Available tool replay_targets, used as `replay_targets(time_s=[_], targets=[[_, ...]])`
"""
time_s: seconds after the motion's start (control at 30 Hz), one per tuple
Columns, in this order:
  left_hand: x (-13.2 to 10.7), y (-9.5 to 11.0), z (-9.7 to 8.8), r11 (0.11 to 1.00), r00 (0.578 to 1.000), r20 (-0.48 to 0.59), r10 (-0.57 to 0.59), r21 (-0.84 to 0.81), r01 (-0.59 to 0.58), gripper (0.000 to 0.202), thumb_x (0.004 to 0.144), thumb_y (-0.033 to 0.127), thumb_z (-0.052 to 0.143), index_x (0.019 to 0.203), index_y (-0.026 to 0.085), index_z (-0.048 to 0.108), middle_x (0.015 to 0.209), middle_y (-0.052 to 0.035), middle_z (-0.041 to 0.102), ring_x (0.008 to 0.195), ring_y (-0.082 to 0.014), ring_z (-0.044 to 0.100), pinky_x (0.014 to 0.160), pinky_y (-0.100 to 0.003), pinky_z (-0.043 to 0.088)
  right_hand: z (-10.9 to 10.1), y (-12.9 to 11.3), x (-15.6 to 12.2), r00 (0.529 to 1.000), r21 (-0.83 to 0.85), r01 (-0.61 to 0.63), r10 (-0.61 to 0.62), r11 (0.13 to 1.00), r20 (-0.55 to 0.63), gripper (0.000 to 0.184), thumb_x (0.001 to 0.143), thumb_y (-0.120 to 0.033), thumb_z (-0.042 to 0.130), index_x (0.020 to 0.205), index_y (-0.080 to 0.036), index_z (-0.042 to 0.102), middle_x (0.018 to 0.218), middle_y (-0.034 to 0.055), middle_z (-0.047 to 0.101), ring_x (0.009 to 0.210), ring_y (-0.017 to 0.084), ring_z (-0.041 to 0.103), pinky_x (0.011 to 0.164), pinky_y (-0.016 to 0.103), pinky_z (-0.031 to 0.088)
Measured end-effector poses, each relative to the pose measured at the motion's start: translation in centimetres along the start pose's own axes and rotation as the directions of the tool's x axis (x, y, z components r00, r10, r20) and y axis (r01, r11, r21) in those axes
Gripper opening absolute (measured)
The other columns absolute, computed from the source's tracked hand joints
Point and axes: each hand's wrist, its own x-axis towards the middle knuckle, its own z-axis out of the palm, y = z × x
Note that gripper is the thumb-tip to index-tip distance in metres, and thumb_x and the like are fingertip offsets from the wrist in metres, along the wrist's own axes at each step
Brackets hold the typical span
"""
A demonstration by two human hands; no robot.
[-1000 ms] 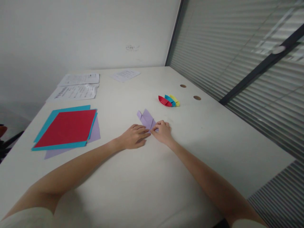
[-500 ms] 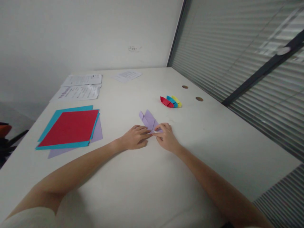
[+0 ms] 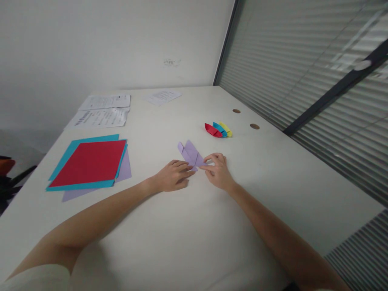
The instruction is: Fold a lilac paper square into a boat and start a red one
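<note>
Pressing flat on the near end of the folded lilac paper strip (image 3: 190, 152), the left hand (image 3: 172, 176) has its fingers extended and together; the right hand (image 3: 218, 171) touches the strip's near right corner with curled fingertips, a pinch not confirmable. Strip lies midway across the white table (image 3: 273, 161), long axis running from both hands toward the far left corner, equally close to each.

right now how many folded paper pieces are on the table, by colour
purple piece: 1
red piece: 1
blue piece: 1
yellow piece: 1
total: 4
</note>
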Motion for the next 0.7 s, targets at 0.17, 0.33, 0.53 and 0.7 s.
replay_targets(time_s=[0.17,0.33,0.53,0.7], targets=[[-0.1,-0.2,0.2,1.0,1.0,-0.006,0.007,0.005,-0.007,0.044,0.095,0.035,0.043,0.133,0.017,0.055,0.133,-0.0127,0.059,0.123,-0.0283,0.052,0.104,-0.045,0.039,0.1,-0.4,0.0,0.993,0.017,0.077,-0.078,0.997,0.088,0.037,0.082,-0.007,0.058,0.097,-0.035,0.078,0.106,0.0048,0.065,0.108,0.026,0.04,0.092,0.044,0.034],[0.0,0.8,-0.1,0.997,0.996,-0.06,-0.066,0.028,0.068,0.052,0.09,0.054,0.05,0.126,0.019,0.062,0.12,-0.0153,0.061,0.122,-0.0336,0.048,0.103,-0.051,0.035,0.2,-0.9,0.2,0.996,-0.03,-0.064,0.066,0.997,0.052,0.025,0.083,-0.013,0.061,0.093,-0.028,0.078,0.102,0.0055,0.067,0.107,0.027,0.044,0.091,0.043,0.035],[0.4,3.1,0.2,0.984,0.983,-0.048,-0.18,-0.02,0.179,0.071,0.089,0.066,0.041,0.136,0.014,0.05,0.125,-0.0192,0.057,0.114,-0.0325,0.053,0.097,-0.051,0.039,1.2,-2.1,0.5,0.958,-0.009,-0.274,0.274,0.962,0.084,0.022,0.092,-0.033,0.058,0.103,-0.025,0.075,0.095,0.007,0.068,0.095,0.024,0.053,0.085,0.04,0.039],[0.4,3.3,0.5,0.99,0.99,-0.031,-0.136,-0.042,0.135,0.069,0.091,0.061,0.043,0.136,0.009,0.049,0.137,-0.0198,0.054,0.124,-0.0319,0.051,0.102,-0.046,0.039,2.2,-1.4,0.4,0.938,0.069,-0.345,0.34,0.936,0.07,0.02,0.091,-0.035,0.061,0.1,-0.025,0.075,0.092,0.0071,0.065,0.09,0.022,0.057,0.085,0.038,0.041]])
